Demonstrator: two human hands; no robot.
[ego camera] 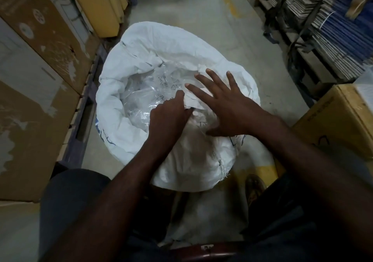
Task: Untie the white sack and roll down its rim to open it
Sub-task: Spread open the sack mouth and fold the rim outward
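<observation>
The white woven sack (125, 68) stands on the floor in front of me, its mouth wide and its rim rolled down into a thick collar. Inside lies a clear plastic liner (145, 92) with printed marks. My left hand (168, 116) is closed, pinching a fold of white material at the middle of the sack's mouth. My right hand (228, 104) lies flat with fingers spread, pressing on the white contents just right of that fold. A loose thread hangs from the near rim (224, 169).
Worn cardboard boxes (36, 64) line the left side on a dark pallet (84, 120). A yellow box (339, 120) stands at the right, with stacked flat cartons on shelving (327, 29) behind it. Bare concrete floor (201, 5) runs ahead. My shoe (254, 185) is near the sack.
</observation>
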